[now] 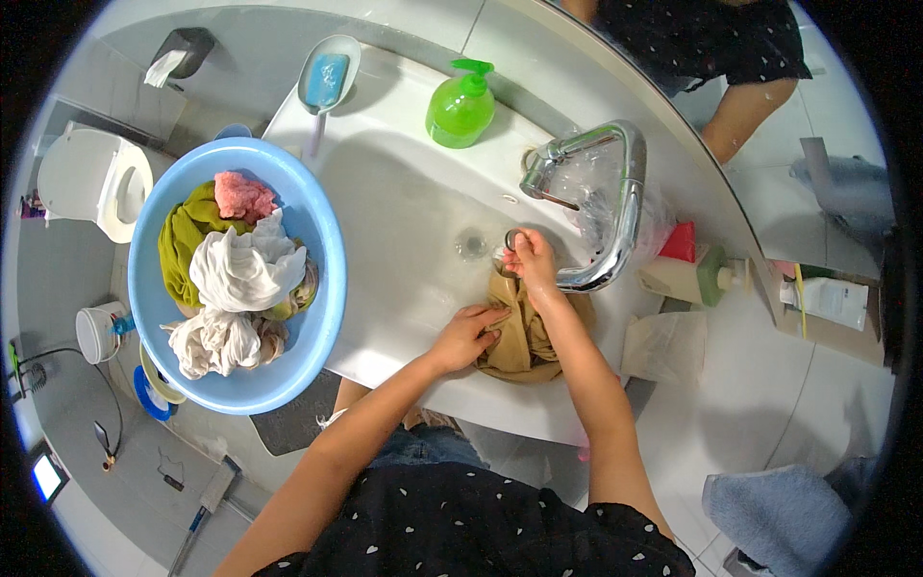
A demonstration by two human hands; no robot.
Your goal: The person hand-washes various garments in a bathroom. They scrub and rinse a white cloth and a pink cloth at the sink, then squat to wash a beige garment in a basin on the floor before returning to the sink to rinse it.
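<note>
A wet tan cloth garment (519, 337) lies bunched at the near right of the white sink (385, 317). My left hand (469, 337) presses flat on its left side, fingers stretched out and a little apart. Above the cloth, my right hand (529, 262) has its fingers closed on a small round metal piece (511, 238). Whether that piece belongs to the chrome faucet (632, 192) I cannot tell, since my wrist covers the spout's lower end. The cloth's upper edge reaches up under my right fingers. Left of them is the round drain (472, 244).
A blue basin (332, 288) of green, white and pink cloths stands over the sink's left end. Along the back rim are a green pump bottle (461, 111) and a dish (336, 50) with blue soap (327, 79). Clear plastic (601, 183) lies behind the faucet.
</note>
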